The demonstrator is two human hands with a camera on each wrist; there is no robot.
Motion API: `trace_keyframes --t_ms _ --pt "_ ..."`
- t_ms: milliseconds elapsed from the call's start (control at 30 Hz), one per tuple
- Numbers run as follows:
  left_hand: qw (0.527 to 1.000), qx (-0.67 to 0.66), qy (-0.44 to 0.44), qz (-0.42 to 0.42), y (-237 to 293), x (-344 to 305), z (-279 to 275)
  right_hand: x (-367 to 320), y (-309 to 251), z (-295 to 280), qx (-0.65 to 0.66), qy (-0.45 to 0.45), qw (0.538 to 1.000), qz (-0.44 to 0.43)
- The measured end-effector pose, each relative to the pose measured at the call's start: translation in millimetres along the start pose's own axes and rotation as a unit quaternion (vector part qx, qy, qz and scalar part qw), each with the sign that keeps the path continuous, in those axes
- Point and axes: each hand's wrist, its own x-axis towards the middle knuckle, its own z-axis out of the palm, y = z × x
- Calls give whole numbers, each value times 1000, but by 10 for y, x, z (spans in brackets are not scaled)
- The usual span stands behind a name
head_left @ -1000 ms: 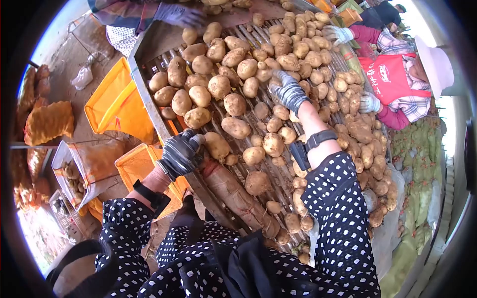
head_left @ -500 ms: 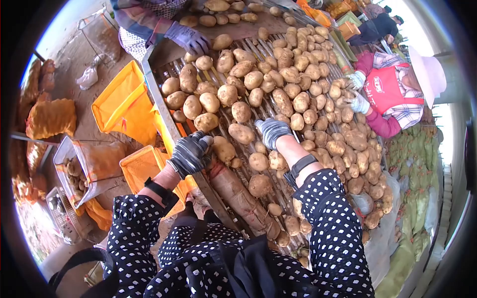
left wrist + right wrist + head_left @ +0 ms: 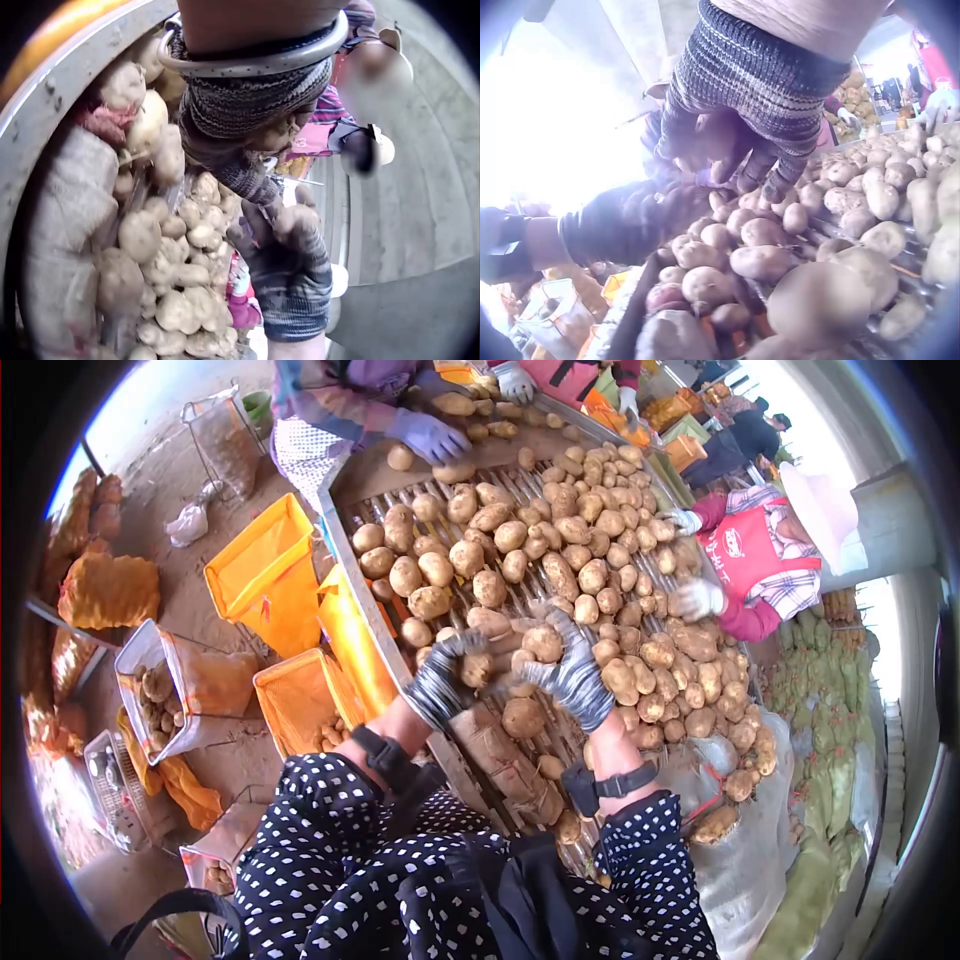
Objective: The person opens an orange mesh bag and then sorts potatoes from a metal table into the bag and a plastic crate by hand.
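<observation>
Both my hands wear striped grey gloves and are close together over the near end of a slatted sorting table (image 3: 350, 575). My left hand (image 3: 438, 682), just inside the metal edge, grips a potato (image 3: 476, 669), which its fingers partly cover in the left wrist view. Facing it, my right hand (image 3: 578, 672) holds another potato (image 3: 542, 643) between thumb and fingers; in the right wrist view this potato (image 3: 712, 135) is blurred under the palm. Loose potatoes (image 3: 490, 588) of mixed sizes lie on the slats beyond. A cloth-wrapped roll (image 3: 505, 765) lies below my hands.
Orange bags (image 3: 262, 565) hang open along the table's left side, near a white bag (image 3: 160, 700) with potatoes inside. Across the table, a person in a red apron (image 3: 755, 550) reaches over the potatoes. A purple-gloved hand (image 3: 432, 438) works at the far end.
My right hand has come back from among the farther potatoes toward my left hand and now holds a potato. My left hand has left the metal edge, moved inward and now grips a potato.
</observation>
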Motion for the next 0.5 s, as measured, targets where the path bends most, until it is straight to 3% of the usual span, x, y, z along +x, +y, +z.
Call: trace_keyframes --t_ms 67,100,133,200,233,300,333,367,400,433,467,500 --pt "995 -44 -86 21 -79 -89 -79 -54 -40 104 -85 -12 994 -68" --pt "995 -56 -77 29 -96 -165 -47 -77 -38 177 31 -40 998 -33" --pt "995 -70 -68 37 -110 -240 -22 -119 -74 174 20 -62 998 -23" --pt "994 -78 -72 35 -89 -355 -9 -126 -50 250 202 -110 973 -13" --pt "993 -80 -77 46 -73 -425 -31 -108 -102 256 194 -101 974 -62" --pt "993 -51 -66 86 17 -500 -240 -94 -182 246 219 -84 970 -59" --pt "990 -53 -57 120 65 -600 -307 -101 -54 323 236 -44 970 -17" --pt "989 -67 -66 110 159 -623 -517 -73 -24 359 327 -61 942 50" --pt "988 -68 -41 133 275 -749 -552 -39 329 461 151 -20 987 45" --pt "984 -59 -13 170 425 -882 -653 -37 351 441 -77 -23 996 29" --pt "979 -55 9 195 547 -974 -783 -73 772 433 -173 -26 983 47" --pt "968 -44 23 245 672 -1133 -892 -151 765 461 -270 -42 959 74"
